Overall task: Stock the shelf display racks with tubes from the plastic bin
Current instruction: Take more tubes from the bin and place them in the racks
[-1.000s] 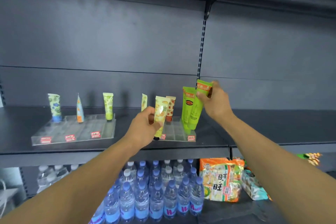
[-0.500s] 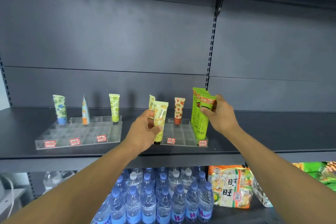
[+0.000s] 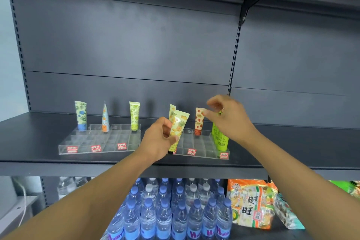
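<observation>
My left hand [image 3: 157, 142] grips a yellow pineapple-print tube [image 3: 178, 128] upright over the front left corner of the right clear rack [image 3: 202, 145]. In that rack stand a matching tube [image 3: 171, 110] at the back, a strawberry tube [image 3: 199, 121] and tall green tubes [image 3: 220, 139] on the right side. My right hand [image 3: 228, 121] hovers over the green tubes' tops with loosely curled fingers and holds nothing; its fingertips are beside the strawberry tube's top. The left clear rack [image 3: 101, 142] holds three tubes along its back row. No plastic bin is in view.
Both racks sit on a dark metal shelf [image 3: 39, 142] with a grey back panel. Below it are packed water bottles [image 3: 175, 210] and orange snack bags [image 3: 251, 204]. An upper shelf bracket [image 3: 245, 11] juts out overhead at the right.
My right hand set the green tube down among the others in the right rack, let go and rose. My left hand kept hold of the pineapple tube, barely moving.
</observation>
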Demonstrator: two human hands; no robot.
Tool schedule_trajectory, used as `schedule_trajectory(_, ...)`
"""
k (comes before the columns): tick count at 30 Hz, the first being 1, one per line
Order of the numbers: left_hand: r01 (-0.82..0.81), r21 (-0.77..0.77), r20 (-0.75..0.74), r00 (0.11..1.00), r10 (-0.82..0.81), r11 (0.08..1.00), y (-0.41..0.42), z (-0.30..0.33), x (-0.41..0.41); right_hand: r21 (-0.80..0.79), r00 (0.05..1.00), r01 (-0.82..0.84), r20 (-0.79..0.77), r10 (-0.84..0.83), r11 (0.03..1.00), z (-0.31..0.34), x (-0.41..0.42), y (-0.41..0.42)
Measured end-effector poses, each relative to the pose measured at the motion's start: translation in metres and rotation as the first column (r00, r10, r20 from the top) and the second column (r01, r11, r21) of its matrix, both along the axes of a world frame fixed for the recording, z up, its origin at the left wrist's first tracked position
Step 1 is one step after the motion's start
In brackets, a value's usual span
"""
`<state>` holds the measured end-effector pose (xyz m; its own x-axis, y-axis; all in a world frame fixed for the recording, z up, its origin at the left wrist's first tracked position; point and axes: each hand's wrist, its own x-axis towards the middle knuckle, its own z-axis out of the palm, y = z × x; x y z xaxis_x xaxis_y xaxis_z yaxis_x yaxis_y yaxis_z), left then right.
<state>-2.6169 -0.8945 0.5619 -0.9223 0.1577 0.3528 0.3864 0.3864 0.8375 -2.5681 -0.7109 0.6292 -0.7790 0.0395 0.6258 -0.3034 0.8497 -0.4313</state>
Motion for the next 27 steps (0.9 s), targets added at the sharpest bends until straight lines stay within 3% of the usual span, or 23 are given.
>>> schedule_trajectory(2, 0.012, 0.017, -0.012, 1.000, -0.012, 1.000, 0.001, 0.004, 0.003, 0.005, 0.981, -0.134, 0.143, 0.132, 0.991, 0.002, -0.002, -0.015)
schedule_trajectory(4, 0.026, 0.029, -0.030, 0.999, -0.025, 0.999, 0.002, 0.007, 0.005, -0.005, 0.966, -0.189, 0.180, 0.187, 0.982, 0.002, -0.006, -0.028)
schedule_trajectory(12, 0.020, -0.018, -0.086, 0.996, -0.022, 1.000, -0.004, 0.015, -0.007, 0.090, 0.989, -0.066, 0.141, 0.053, 0.994, 0.007, -0.036, -0.044)
schedule_trajectory(18, -0.049, -0.306, -0.027, 0.999, 0.043, 0.951, -0.033, -0.001, -0.036, 0.154, 0.986, 0.168, -0.007, -0.169, 0.974, 0.008, -0.079, -0.035)
schedule_trajectory(23, 0.029, -0.554, -0.071, 0.994, -0.082, 0.832, -0.039, -0.012, -0.053, 0.345, 0.948, 0.306, -0.031, -0.316, 0.887, -0.001, -0.113, -0.037)
schedule_trajectory(27, 0.096, -0.653, -0.058, 0.983, -0.175, 0.752, -0.043, -0.010, -0.063, 0.489, 0.936, 0.322, -0.036, -0.349, 0.811, -0.005, -0.138, -0.044)
